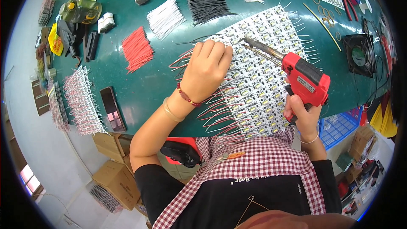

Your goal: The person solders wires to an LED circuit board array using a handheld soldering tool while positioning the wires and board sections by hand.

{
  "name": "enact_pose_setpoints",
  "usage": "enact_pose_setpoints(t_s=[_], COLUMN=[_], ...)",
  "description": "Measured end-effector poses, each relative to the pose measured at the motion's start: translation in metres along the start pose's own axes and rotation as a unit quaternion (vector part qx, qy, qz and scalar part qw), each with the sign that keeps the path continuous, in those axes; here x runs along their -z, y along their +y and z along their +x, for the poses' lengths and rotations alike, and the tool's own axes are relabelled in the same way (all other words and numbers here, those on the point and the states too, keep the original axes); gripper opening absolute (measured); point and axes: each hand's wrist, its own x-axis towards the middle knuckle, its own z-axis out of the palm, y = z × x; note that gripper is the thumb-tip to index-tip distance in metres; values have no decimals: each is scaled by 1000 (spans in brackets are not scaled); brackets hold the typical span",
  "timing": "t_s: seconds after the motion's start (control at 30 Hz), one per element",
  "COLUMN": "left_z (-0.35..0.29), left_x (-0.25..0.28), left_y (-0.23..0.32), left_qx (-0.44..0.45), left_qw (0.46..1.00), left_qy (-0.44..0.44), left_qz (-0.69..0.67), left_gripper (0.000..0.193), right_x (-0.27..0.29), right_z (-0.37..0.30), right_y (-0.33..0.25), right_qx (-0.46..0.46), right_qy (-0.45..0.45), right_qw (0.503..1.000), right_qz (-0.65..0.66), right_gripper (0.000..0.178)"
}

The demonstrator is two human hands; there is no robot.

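Note:
My right hand is wrapped round the handle of a red and black soldering gun. Its metal tip reaches left over a white panel of small LED circuit boards, close to the fingers of my left hand. Closed, with fingertips bent down and hidden, my left hand rests at the panel's upper left edge. Whatever it pinches cannot be made out. Black wires poke out beside its fingers. Red and white wires fringe the panel's left side, and white wires stick out on the right.
On the green table lie bundles of red wires, white wires and black wires. A phone and wired boards are at left. A black fan and a yellow stick are at right.

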Motion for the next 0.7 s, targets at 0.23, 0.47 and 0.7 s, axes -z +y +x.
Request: enact_pose_setpoints(t_s=[0.23,0.47,0.7], left_z=[-7,-6,-3], left_x=[-5,-7,-7], left_y=[7,10,12], left_qx=[22,12,13], left_qw=[999,999,999], left_qy=[-28,-27,-31], left_qz=[-26,-19,2], left_gripper=[25,23,19], right_x=[7,10,10], right_z=[-6,-9,-4], right_y=[9,14,16], right_qx=[-18,-37,78], right_qy=[-14,-29,-51], right_qw=[1000,997,983], right_qz=[-20,-63,-159], right_gripper=[12,25,17])
